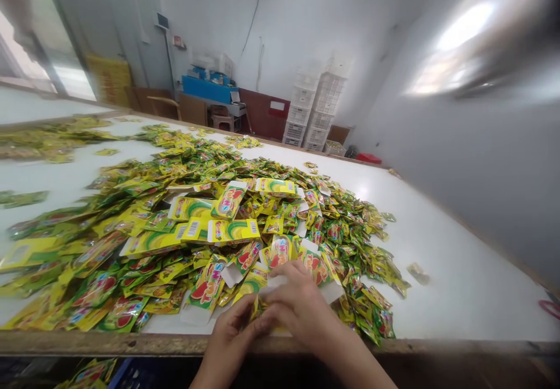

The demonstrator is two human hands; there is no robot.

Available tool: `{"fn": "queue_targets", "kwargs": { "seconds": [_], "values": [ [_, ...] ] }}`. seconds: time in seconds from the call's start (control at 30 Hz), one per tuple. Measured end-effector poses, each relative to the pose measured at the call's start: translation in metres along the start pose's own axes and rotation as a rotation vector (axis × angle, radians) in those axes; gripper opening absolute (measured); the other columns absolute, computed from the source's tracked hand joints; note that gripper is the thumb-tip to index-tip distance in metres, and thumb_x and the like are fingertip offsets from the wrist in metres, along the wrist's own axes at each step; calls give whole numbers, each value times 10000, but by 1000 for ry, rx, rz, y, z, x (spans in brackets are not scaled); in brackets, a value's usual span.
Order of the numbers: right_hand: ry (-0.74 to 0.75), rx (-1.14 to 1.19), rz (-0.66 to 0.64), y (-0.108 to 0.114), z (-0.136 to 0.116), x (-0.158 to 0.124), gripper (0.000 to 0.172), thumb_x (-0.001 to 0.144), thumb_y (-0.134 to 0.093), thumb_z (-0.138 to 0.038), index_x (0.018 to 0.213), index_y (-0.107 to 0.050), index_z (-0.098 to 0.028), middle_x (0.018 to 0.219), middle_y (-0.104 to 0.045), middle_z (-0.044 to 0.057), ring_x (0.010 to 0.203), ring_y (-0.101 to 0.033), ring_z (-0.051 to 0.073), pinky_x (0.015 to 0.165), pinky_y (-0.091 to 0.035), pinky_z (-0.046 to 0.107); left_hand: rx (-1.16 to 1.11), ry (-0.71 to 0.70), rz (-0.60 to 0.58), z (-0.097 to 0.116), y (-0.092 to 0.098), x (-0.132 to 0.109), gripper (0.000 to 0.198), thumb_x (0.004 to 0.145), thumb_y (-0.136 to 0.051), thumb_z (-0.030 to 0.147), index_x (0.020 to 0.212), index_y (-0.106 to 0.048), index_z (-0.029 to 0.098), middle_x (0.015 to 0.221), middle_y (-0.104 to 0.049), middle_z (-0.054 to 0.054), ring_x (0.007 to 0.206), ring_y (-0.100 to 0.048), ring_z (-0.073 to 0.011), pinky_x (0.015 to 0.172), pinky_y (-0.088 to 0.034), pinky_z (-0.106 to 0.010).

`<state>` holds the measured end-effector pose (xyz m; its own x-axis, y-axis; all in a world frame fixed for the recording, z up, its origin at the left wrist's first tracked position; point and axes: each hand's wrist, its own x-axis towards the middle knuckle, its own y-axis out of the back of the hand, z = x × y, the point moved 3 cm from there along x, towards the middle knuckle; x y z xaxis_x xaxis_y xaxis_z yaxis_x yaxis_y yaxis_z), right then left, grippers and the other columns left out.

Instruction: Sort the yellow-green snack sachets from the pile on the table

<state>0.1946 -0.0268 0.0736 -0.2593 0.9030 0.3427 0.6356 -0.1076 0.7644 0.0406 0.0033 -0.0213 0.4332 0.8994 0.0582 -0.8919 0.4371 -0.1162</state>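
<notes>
My left hand [230, 333] and my right hand [297, 307] meet just over the table's near wooden edge [131, 343]. Between them they grip a yellow printed cardboard carton [266, 298], partly hidden by my fingers. A large heap of yellow-green candy sachets [144, 214] spreads across the white table [464, 278], reaching right up to both hands. Several flat yellow carton blanks [231, 230] lie on top of the heap, just beyond my hands.
Stacked white plastic crates [317, 106] stand against the far wall, near a blue-topped bench [210, 90]. A second patch of sachets [52, 141] lies at the far left. More sachets [90, 372] sit below the near edge.
</notes>
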Motion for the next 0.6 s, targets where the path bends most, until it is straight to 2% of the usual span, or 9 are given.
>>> {"fn": "queue_targets", "kwargs": {
  "seconds": [0.1,0.13,0.2,0.3,0.37,0.43,0.5,0.6],
  "values": [
    [-21,-74,-58,-5,-1,-4,397,704,-828,-421,1052,-714,-267,1212,-577,63,1156,-447,288,971,-399,424,-70,37,-14,-2,0,2,266,825,-686,318,1079,-689,240,1078,-722,-44,1037,-645,-251,912,-504,-327],
    [-36,-85,-61,-7,0,-5,412,681,-844,-413,1036,-716,-247,1201,-582,75,1145,-455,300,961,-409,437,-75,45,-18,-2,0,3,262,828,-684,314,1079,-685,243,1078,-722,-40,1041,-646,-248,909,-505,-318],
    [-41,-43,-53,-12,2,-8,310,679,-852,-337,944,-734,-228,1164,-597,80,1116,-483,297,949,-425,430,-70,40,-16,1,-1,5,263,809,-709,298,1066,-685,246,1065,-725,-30,1037,-650,-236,901,-507,-291],
    [-80,191,90,-10,6,-14,253,753,-785,-229,997,-731,-267,1169,-604,62,1094,-527,256,938,-449,381,-145,47,21,10,-6,6,265,790,-730,293,1045,-679,242,1073,-727,-30,1042,-654,-230,898,-514,-281],
    [-225,413,276,-7,14,-22,298,835,-695,-249,1130,-681,-286,1123,-621,59,992,-582,216,835,-502,329,-230,84,58,14,-14,5,284,771,-743,320,1031,-681,227,1069,-736,-43,1050,-659,-246,895,-526,-302],
    [-432,642,386,-10,24,-31,279,859,-654,-343,1119,-678,-245,955,-647,52,748,-608,174,617,-518,267,-268,138,108,13,-21,4,348,712,-783,353,1018,-699,211,1062,-747,-57,1064,-659,-275,909,-534,-338],
    [-605,837,387,-19,33,-36,284,814,-680,-426,961,-715,-186,752,-624,21,518,-525,123,441,-452,226,-248,207,180,6,-25,2,383,672,-796,405,991,-727,205,1055,-754,-60,1110,-637,-308,949,-523,-389],
    [-733,1000,357,-30,41,-34,255,724,-742,-390,795,-726,-146,621,-589,-9,397,-413,71,346,-366,188,-220,340,305,-5,-20,7,396,601,-817,459,911,-762,220,1013,-767,-36,1182,-592,-330,1001,-496,-423]
  ]
}}
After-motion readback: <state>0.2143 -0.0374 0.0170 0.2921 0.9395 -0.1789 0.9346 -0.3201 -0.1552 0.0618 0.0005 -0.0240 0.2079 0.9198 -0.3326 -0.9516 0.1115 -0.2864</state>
